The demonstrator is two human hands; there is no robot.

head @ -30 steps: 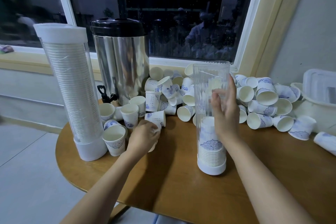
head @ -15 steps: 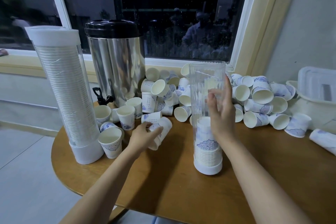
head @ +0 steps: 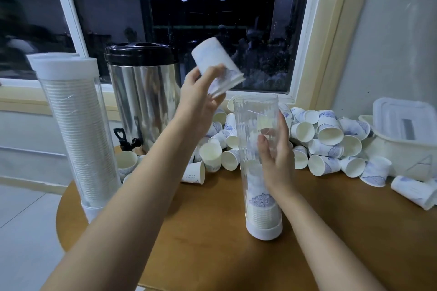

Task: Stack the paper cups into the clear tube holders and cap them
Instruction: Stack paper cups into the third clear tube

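Paper cup (head: 216,68), upside down, is gripped near its rim by the curled fingers and thumb of the left hand (head: 201,99). Its closed bottom points up and to the left. Its open rim faces down and to the right, so its long axis is tilted rather than upright.

Just below and to the right of that rim is the open mouth of a tall clear tube (head: 250,113), which stands upright on a round wooden table (head: 212,231). The cup is above the mouth and a little to its left, not yet inside. To go in, it likely needs to travel right and tip straight, so that its axis lines up with the tube's.

The right hand (head: 275,160) clasps the tube loosely at mid-height, thumb on the near side and fingers along the right and far side, steadying it. Inside, a short stack of cups (head: 261,205) sits rim-down on a white base (head: 264,231), filling only the lowest part. The top has no cap.

Behind the tube, a heap of loose cups (head: 328,134) lies on the table under a dark window. At the far left stands a second tube (head: 78,125), packed full and closed with a white cap (head: 62,64). A steel drinks urn (head: 142,92) stands between the two tubes, further back. A pale plastic tub (head: 402,139) sits at the far right.
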